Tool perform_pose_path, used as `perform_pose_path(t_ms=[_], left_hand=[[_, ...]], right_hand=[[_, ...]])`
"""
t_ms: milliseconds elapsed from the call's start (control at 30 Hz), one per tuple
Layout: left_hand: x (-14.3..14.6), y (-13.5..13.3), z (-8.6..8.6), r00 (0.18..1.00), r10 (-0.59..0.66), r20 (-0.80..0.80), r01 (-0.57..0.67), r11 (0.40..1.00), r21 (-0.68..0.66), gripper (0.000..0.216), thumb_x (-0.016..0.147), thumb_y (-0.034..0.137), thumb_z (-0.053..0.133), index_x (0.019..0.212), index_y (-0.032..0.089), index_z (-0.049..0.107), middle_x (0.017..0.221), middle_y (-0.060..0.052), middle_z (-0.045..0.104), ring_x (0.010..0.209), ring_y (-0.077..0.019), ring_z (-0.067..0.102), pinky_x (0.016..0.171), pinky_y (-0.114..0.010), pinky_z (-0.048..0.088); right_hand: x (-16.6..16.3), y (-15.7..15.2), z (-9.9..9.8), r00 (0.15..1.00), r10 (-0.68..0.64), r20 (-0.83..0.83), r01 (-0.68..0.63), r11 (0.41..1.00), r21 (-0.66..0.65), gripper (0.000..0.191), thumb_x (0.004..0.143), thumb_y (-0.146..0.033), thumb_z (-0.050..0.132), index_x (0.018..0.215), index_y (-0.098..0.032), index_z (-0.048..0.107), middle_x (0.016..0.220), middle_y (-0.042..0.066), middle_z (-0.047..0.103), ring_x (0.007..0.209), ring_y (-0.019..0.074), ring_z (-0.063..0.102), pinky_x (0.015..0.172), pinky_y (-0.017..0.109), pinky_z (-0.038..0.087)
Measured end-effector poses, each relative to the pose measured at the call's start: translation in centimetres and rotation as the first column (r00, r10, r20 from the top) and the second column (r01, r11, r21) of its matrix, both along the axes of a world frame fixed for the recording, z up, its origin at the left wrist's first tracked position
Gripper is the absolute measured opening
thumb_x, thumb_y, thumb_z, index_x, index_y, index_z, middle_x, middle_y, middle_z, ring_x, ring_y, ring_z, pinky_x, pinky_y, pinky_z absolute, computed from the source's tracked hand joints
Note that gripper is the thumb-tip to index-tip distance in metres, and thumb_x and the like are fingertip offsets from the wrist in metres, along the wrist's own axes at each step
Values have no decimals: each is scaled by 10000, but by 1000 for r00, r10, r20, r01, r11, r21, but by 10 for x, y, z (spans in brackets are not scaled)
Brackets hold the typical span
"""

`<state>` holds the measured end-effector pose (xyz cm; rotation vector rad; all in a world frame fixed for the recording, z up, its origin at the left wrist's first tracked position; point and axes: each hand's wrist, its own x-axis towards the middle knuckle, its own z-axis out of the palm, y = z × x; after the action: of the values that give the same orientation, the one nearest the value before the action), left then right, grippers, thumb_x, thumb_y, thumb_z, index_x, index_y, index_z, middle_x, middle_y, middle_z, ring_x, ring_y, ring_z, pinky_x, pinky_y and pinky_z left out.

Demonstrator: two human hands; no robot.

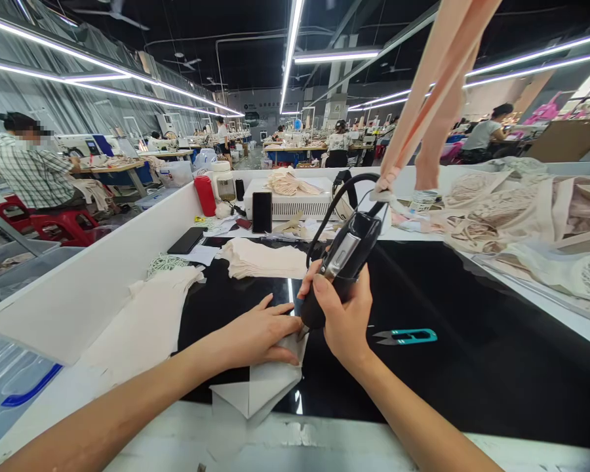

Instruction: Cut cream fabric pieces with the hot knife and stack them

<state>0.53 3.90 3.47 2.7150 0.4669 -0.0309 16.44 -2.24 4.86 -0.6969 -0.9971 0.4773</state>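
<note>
My right hand (347, 311) is wrapped around a black corded hand tool (344, 255) with a silver lever along its side. The tool is tilted, and its narrow metal tip meets a pale fabric piece (278, 373) near my left fingertips. My left hand (265, 331) lies flat with fingers spread, pressing on that folded fabric at the black board's front part. Peach fabric strips (430, 98) hang from above and are knotted near the tool's upper end. Teal thread snips (408, 337) lie to the right of my right hand.
Pale fabric stacks (265, 257) lie behind my hands and a white cloth pile (142, 321) at left on the black board (423, 380). A phone (262, 212) stands before a white box (295, 203). Beige garments (511, 210) heap at right. A low white wall (103, 275) edges the table.
</note>
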Motion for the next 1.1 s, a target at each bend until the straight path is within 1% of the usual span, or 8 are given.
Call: perform_pose_path(t_ms=[133,233,333,467,667,933,1000,1100], left_hand=[[2,-1,4,1000,3,-21,-3,1000,-29,392,968,391,813,1291,240,651,1454,-98,676,1593,-353,398,1295,-760,176],[2,-1,5,999,7,-35,-9,998,-59,426,966,391,817,1335,273,638,1446,-74,691,1616,-351,355,1303,-746,157],[1,-1,6,1000,6,-28,-9,997,-80,486,963,386,824,1394,302,616,1433,-54,702,1622,-353,341,1303,-739,148],[1,0,5,1000,-1,-10,0,996,-93,514,962,375,828,1423,312,611,1401,-46,720,1615,-365,352,1289,-757,155],[2,0,6,1000,-10,-7,9,996,-89,486,966,386,821,1402,309,620,1391,-50,724,1610,-362,362,1296,-743,158],[1,1,4,1000,-12,-2,12,995,-97,461,970,381,818,1378,289,622,1442,-53,697,1617,-361,348,1304,-724,159],[1,2,4,1000,-13,3,13,995,-96,439,969,375,820,1353,281,629,1459,-56,686,1618,-361,346,1304,-725,155],[1,1,5,1000,-7,-4,7,996,-94,420,964,374,825,1328,280,638,1414,-51,709,1613,-359,357,1295,-743,163]], right_hand=[[4,-1,1,1000,-6,-15,6,1000,-9,311,892,-298,801,1103,-288,574,794,-78,706,588,124,657,582,276,588],[11,-1,1,999,-30,-37,31,999,10,264,900,-306,804,1046,-279,586,827,-71,712,592,113,654,578,268,583],[16,0,-1,998,-40,-41,41,999,11,233,915,-307,801,1017,-275,594,830,-74,706,589,105,650,569,261,576],[18,-2,-2,998,-41,-50,41,999,0,239,913,-306,807,1029,-276,601,839,-69,708,606,112,659,562,263,580],[14,-5,-1,999,-38,-39,37,999,-17,236,908,-314,799,1025,-277,598,827,-62,706,603,117,657,562,263,582],[17,-10,1,998,-56,-40,55,998,-21,247,906,-322,815,1010,-278,594,827,-61,707,606,117,656,563,264,582],[17,-11,0,997,-54,-50,52,998,-36,260,905,-333,818,1014,-280,588,820,-61,704,603,120,654,536,256,569],[16,-11,-1,997,-44,-57,42,998,-42,265,907,-344,811,1027,-282,583,814,-57,700,595,123,650,485,236,538]])
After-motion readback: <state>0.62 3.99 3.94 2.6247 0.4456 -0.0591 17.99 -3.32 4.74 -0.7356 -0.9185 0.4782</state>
